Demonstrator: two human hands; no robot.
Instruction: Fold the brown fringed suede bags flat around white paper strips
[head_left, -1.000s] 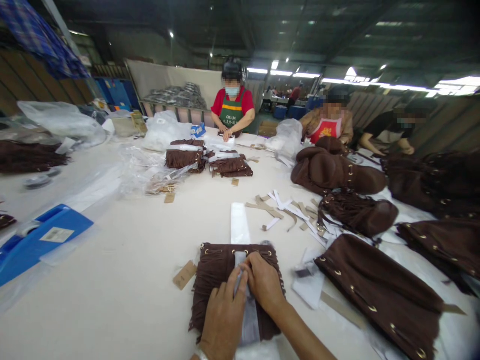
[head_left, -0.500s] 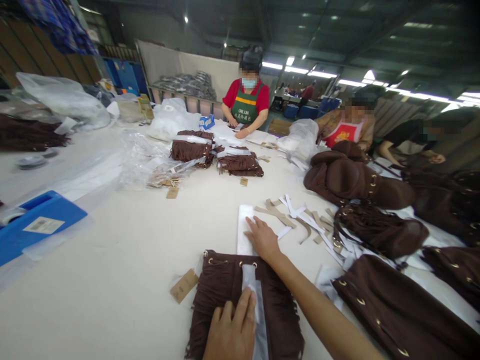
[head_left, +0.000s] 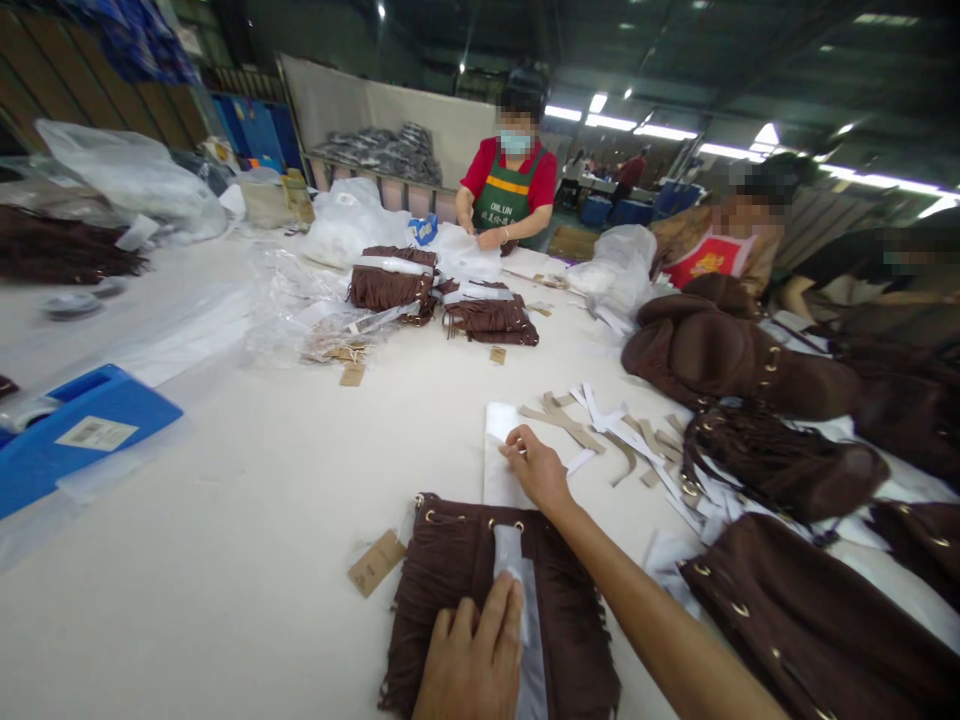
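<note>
A dark brown fringed bag with gold eyelets lies flat before me. A pale translucent strip runs down its middle. On this strip my left hand rests with fingers extended, pressing it against the bag. Beyond the bag's top edge lies a white sheet, long and narrow. My right hand is over the sheet's right side, with thumb and forefinger pinched at it. How much of the sheet is between the fingertips is hard to see. A brown card tag hangs from the bag's left side.
Grey and white paper strips are strewn right of my right hand. More brown bags crowd the right side. A blue tape dispenser stands left. Two wrapped fringed bags lie farther off. A co-worker works across the table.
My right hand's fingers, spread on the white sheet before, have drawn together into a pinch. My left hand stays on the strip. The whole view has shifted slightly.
</note>
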